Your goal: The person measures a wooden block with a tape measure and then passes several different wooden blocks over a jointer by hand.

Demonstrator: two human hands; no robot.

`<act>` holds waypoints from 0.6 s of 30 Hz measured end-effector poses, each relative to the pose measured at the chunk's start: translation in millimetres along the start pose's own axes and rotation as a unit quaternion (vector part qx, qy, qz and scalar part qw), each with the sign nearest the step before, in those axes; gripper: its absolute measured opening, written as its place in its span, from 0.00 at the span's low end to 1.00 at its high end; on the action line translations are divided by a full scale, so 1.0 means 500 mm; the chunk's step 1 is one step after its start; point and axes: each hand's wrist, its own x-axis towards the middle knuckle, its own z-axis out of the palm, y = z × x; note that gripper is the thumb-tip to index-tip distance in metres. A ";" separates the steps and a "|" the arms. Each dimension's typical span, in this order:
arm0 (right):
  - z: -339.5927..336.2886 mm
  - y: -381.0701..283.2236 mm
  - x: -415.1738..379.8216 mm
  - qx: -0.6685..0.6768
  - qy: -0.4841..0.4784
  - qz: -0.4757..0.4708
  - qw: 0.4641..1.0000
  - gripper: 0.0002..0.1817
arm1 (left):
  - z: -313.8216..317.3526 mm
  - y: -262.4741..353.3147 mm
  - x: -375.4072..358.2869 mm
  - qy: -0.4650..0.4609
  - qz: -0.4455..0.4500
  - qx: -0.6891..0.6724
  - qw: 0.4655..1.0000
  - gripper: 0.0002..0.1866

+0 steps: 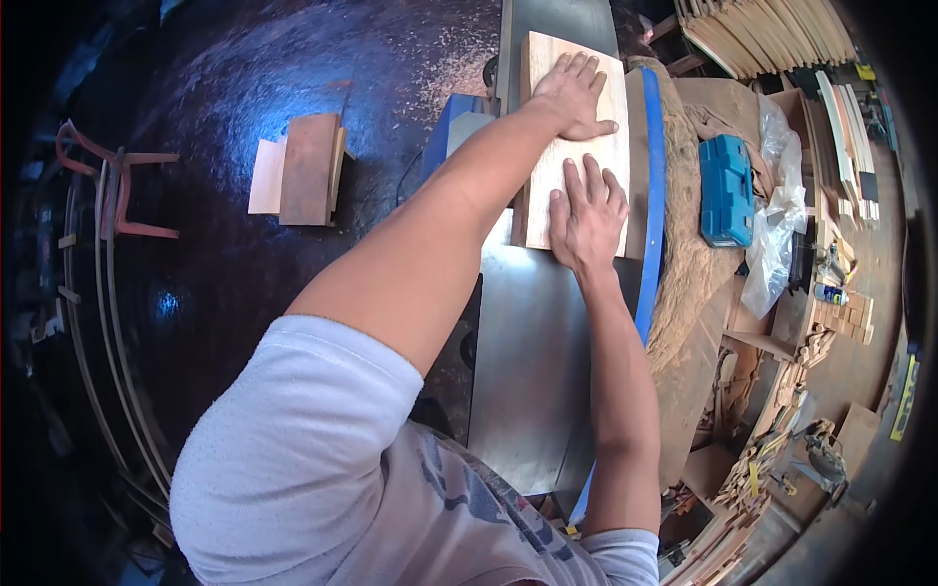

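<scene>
A thick pale wooden board (547,205) lies on a long metal machine table (532,361), which looks like a jointer's bed. My left hand (576,95) is flat on the board's far half, fingers together and thumb out to the right. Closer to me, my right hand (590,217) rests on the near end of the same board with its fingers spread. Both palms face down on the wood, and neither hand wraps around it. Part of the board's darker side shows along its left edge.
A blue rail (652,195) runs along the table's right side, beside a sawdust heap (674,225). Further right are a teal tool case (725,190), clear plastic (777,225) and stacked wood strips (767,34). Wood pieces (311,171) and a reddish chair frame (122,181) stand left.
</scene>
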 end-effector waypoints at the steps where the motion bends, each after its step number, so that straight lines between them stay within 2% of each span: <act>1: 0.002 0.001 0.007 0.000 0.000 0.000 1.000 0.30 | -0.001 -0.004 0.005 -0.001 -0.001 0.002 1.000 0.56; 18: 0.022 0.016 0.104 -0.040 0.017 -0.022 0.999 0.29 | -0.001 -0.056 0.084 0.007 -0.009 0.015 1.000 0.56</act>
